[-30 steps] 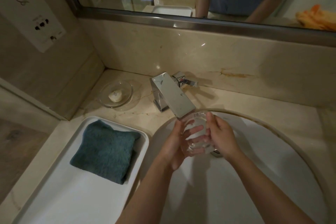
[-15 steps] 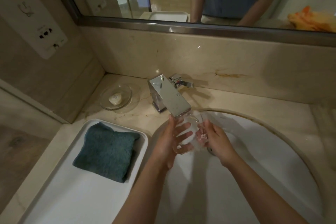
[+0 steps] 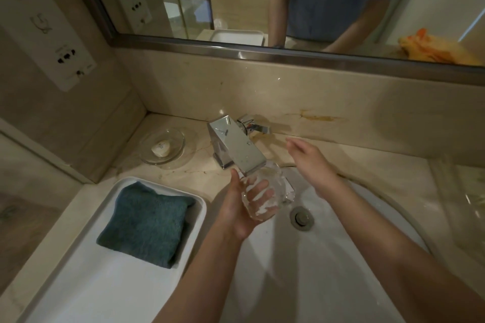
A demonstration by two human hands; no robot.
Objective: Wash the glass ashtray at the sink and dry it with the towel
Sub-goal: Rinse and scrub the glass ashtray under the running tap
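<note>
My left hand (image 3: 242, 204) grips the clear glass ashtray (image 3: 273, 186) under the spout of the chrome faucet (image 3: 236, 147), over the white sink basin (image 3: 341, 257). Its fingers show through the glass. My right hand (image 3: 308, 158) is off the ashtray, fingers straight, stretched toward the faucet lever (image 3: 256, 126) without touching it. A folded teal towel (image 3: 147, 223) lies in a white tray (image 3: 105, 283) to the left of the sink.
A glass soap dish (image 3: 162, 148) with a small soap bar sits on the marble counter behind the tray. The drain (image 3: 301, 217) is at the basin's middle. A wall socket panel (image 3: 65, 57) is at the left, a mirror above.
My right hand has let go of the ashtray and moved up and right toward the faucet lever. My left hand alone now holds the ashtray under the spout.
</note>
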